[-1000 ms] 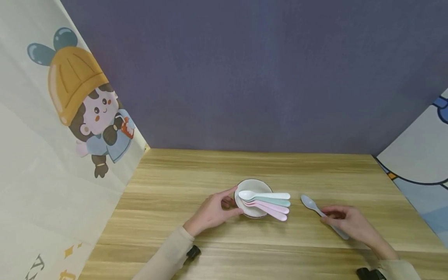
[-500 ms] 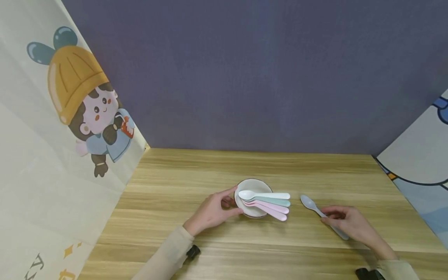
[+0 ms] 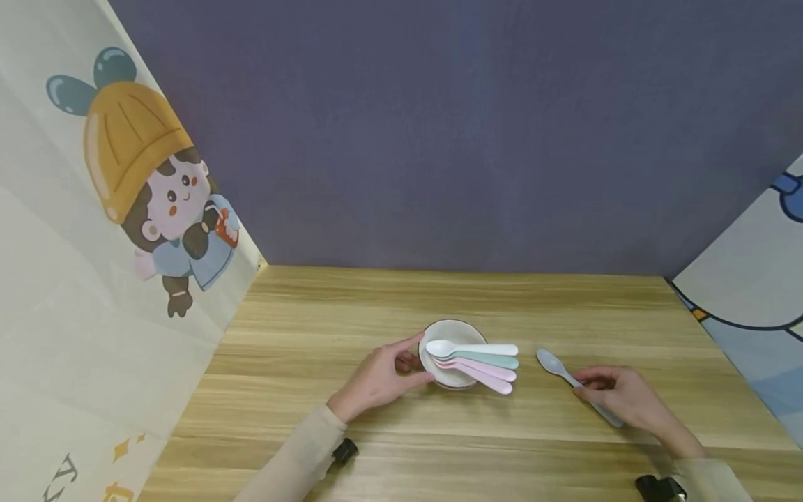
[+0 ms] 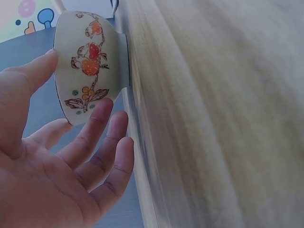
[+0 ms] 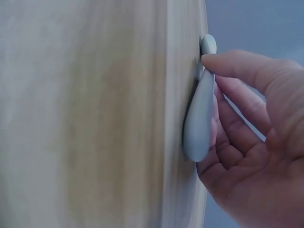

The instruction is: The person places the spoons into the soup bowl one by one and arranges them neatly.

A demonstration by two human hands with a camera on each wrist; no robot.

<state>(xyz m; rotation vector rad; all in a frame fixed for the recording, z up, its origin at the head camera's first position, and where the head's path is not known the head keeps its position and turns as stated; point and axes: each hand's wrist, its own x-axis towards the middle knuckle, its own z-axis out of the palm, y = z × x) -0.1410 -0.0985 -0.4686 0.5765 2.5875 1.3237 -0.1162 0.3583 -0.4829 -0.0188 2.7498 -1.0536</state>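
Observation:
A small white bowl [image 3: 463,330] with a dark rim stands on the table, and its outside shows painted red fruit and leaves in the left wrist view. My left hand [image 3: 378,381] holds the bowl's left side between thumb and forefinger; the other fingers are loosely bent beside it. Across the bowl lie a white spoon [image 3: 489,349], a green spoon [image 3: 500,361] and pink spoons [image 3: 491,381], handles sticking out over the right rim. Further right, my right hand [image 3: 624,399] pinches the handle of a grey spoon [image 3: 551,362], which lies on or close above the tabletop.
The wood-grain table [image 3: 326,300] ends at a dark blue-grey wall [image 3: 401,139] behind. A white panel with a cartoon figure [image 3: 182,202] borders the left, and another printed panel [image 3: 740,279] the right. Black wrist devices [image 3: 659,488] sit at both sleeves.
Hardly anything differs: both hands, the bowl and the spoons keep their places. The whole head view has shifted very slightly.

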